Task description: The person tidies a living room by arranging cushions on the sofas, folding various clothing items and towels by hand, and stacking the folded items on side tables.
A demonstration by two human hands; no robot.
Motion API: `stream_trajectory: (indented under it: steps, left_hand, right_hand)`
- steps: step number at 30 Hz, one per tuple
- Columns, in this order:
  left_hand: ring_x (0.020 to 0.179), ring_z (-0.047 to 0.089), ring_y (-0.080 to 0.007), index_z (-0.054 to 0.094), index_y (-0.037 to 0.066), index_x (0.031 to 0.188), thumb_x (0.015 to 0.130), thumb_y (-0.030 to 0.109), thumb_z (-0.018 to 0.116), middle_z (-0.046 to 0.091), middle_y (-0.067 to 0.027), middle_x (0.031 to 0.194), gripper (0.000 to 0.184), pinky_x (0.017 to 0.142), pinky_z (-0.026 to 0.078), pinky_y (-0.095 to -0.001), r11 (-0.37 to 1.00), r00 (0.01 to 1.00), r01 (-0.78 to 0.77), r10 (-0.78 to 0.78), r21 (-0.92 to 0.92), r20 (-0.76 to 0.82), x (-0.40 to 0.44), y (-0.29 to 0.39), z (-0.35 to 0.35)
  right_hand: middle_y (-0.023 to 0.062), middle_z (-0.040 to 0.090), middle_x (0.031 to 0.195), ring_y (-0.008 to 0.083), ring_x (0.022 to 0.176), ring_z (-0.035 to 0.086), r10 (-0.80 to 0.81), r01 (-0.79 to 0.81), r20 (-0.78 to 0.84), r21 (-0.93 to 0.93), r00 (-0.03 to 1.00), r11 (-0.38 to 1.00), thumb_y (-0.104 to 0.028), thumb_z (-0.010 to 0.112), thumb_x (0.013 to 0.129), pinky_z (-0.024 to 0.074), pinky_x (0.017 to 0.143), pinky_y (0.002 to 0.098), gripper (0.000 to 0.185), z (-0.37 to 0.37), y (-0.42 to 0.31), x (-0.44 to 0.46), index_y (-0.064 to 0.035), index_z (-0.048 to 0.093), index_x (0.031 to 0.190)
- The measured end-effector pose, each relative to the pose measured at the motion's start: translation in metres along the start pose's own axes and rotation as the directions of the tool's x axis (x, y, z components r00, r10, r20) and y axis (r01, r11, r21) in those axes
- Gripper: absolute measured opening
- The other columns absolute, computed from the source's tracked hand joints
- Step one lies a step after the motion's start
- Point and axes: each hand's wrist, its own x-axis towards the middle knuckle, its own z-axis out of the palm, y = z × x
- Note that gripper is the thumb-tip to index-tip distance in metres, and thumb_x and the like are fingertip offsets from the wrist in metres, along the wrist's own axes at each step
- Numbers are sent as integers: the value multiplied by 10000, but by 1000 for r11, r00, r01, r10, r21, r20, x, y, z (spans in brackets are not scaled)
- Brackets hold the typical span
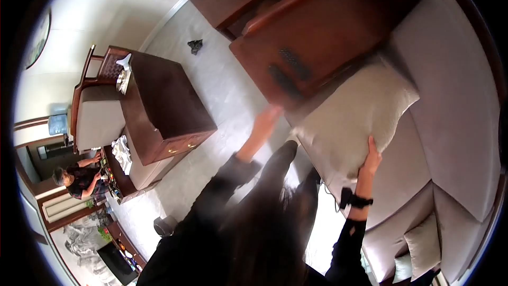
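A beige throw pillow [354, 116] lies on the mauve sofa seat [402, 156], its far corner towards the sofa back. My right hand [372, 159] grips the pillow's near right edge, with a finger stretched along its upper side. A dark band with a small device sits on that wrist. My left hand [269, 119] is out over the floor, just left of the pillow and near the corner of a brown wooden side table [328, 32]. Motion smears its fingers. Two dark remote-like objects [286, 80] rest on the side table, close to the left hand.
At left stands a dark wooden cabinet [164, 100] with a drawer, beside an armchair [98, 119]. A crumpled black item [195, 46] lies on the grey floor [222, 74]. More pillows [423, 246] rest at the sofa's lower end. Another person [82, 180] is far left at a cluttered table.
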Motion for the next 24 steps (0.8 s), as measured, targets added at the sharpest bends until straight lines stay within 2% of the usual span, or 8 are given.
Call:
stream_trajectory:
  steps: [3, 5, 7, 8, 10, 17, 21, 24]
  left_hand:
    - [1074, 527, -154, 516, 25, 1213, 954, 306, 468, 576, -70, 1151, 385, 942, 390, -293, 998, 948, 59, -65, 30, 310, 2, 34, 71]
    - [1204, 453, -174, 425, 40, 1327, 961, 346, 422, 494, -85, 1300, 477, 1026, 327, -312, 695, 670, 530, 6, -485, 742, -26, 5, 116]
    - [1190, 458, -165, 448, 28, 1296, 948, 322, 454, 501, -78, 1287, 456, 1015, 335, -310, 563, 542, 700, -21, -438, 840, -47, 46, 144]
    - [1183, 461, -161, 459, 21, 1281, 941, 309, 470, 505, -74, 1280, 445, 1009, 340, -309, 573, 529, 717, -76, -397, 845, -53, 75, 153]
    - [1168, 466, -152, 482, 9, 1250, 928, 284, 503, 512, -67, 1267, 424, 998, 348, -307, 629, 530, 712, -192, -311, 826, -67, 128, 164]
    - [1164, 487, -190, 414, -7, 1301, 873, 194, 553, 492, -139, 1280, 493, 959, 399, -338, 899, 519, 422, -138, -113, 843, -70, 161, 208]
    - [892, 610, -185, 526, -31, 1126, 724, 138, 736, 620, -115, 1015, 484, 757, 504, -333, 992, 667, 124, -88, 7, 740, -90, 208, 246]
    - [738, 653, -209, 604, -27, 993, 709, 125, 732, 671, -123, 873, 347, 671, 518, -308, 943, 635, -330, 254, -41, 729, -115, 206, 268]
  right_hand:
    - [125, 618, 994, 211, 823, 584, 5, -4, 18, -38, 1000, 999, -227, 722, 773, 486, 733, 353, 453, -77, -14, -64, 74, 581, 1080]
    - [113, 622, 985, 202, 847, 574, -113, 115, 32, -74, 993, 991, -211, 749, 739, 480, 743, 339, 467, -122, -10, -110, 65, 583, 1078]
    - [121, 646, 955, 198, 840, 589, -146, 158, 62, -383, 987, 910, -212, 779, 687, 482, 761, 338, 462, -173, -7, -141, 52, 611, 1027]
    - [125, 662, 916, 193, 815, 611, -245, 255, 71, -189, 967, 948, -182, 779, 680, 494, 743, 328, 401, -181, -15, -153, 50, 631, 973]
    - [131, 671, 879, 191, 790, 627, -146, 155, 53, -264, 988, 952, -154, 777, 678, 506, 724, 324, 371, -221, 8, -159, 57, 635, 947]
    - [170, 673, 760, 237, 685, 658, -173, 163, -8, -293, 985, 942, -195, 755, 713, 521, 647, 334, 319, -264, 14, -152, 79, 653, 839]
    - [148, 599, 1110, 191, 1025, 563, 188, -153, 177, -191, 966, 970, -293, 668, 821, 429, 894, 326, 537, -279, 47, -113, 57, 509, 1196]
    - [92, 526, 1234, 220, 1124, 490, 220, -365, 346, 441, 912, 820, -298, 599, 871, 352, 976, 341, 560, -273, 139, -75, -13, 411, 1315]
